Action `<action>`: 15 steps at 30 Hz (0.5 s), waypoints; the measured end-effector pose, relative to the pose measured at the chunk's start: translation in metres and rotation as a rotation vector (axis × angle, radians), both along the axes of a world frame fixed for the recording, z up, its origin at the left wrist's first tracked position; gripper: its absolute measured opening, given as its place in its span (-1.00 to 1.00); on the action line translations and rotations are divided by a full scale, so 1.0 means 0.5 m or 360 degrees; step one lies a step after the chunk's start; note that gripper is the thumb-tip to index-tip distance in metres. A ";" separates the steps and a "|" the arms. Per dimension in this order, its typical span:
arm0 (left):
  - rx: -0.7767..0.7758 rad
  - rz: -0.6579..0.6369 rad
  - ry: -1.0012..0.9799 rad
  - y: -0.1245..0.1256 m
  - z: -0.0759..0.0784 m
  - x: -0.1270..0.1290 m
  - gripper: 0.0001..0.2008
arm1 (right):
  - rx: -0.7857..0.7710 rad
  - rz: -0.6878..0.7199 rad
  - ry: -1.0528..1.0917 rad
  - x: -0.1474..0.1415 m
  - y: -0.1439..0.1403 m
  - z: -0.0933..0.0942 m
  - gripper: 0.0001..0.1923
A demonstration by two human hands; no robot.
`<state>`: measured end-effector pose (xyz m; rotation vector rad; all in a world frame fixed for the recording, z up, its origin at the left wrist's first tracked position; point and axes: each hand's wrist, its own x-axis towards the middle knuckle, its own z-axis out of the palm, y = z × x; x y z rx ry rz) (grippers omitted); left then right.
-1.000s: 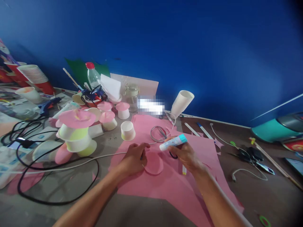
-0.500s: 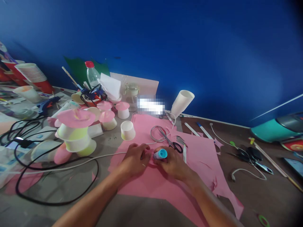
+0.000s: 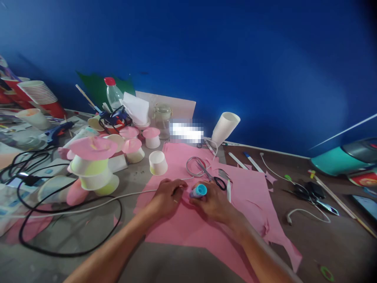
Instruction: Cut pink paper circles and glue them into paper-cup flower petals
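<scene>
My right hand (image 3: 214, 202) grips a glue stick (image 3: 198, 191), its cyan open end tilted up toward me. Beside it, my left hand (image 3: 168, 197) has its fingers curled down at a small piece of pink paper (image 3: 185, 193); its fingertips are partly hidden. Under both hands spreads a large sheet of pink paper (image 3: 176, 232), with cut edges on its right side. Just beyond my right hand lie scissors (image 3: 209, 173). A small white paper cup (image 3: 158, 163) stands upside down past my left hand.
Pink-topped cups (image 3: 93, 163) and a looped black cable (image 3: 67, 253) occupy the left. At the back stand a glass jar (image 3: 162, 118), a clear bottle (image 3: 114, 94) and stacked white cups (image 3: 225, 129). Markers (image 3: 252, 162), a white cable (image 3: 309, 212) and a teal bottle (image 3: 334, 160) lie right.
The view has shifted very slightly. Both hands stay at nearly the same spot on the pink paper, and the right one still holds the glue stick.
</scene>
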<state>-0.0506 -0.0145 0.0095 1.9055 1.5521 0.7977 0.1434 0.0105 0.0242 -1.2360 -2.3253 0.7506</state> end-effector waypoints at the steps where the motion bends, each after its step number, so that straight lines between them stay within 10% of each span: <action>1: -0.0008 -0.0027 0.0030 0.000 0.003 0.000 -0.72 | -0.0070 0.0056 0.0042 0.003 0.001 0.003 -0.89; 15: -0.0078 -0.0064 0.0175 0.001 0.007 0.000 -0.74 | -0.0210 0.0229 0.0173 0.012 0.000 0.024 -0.73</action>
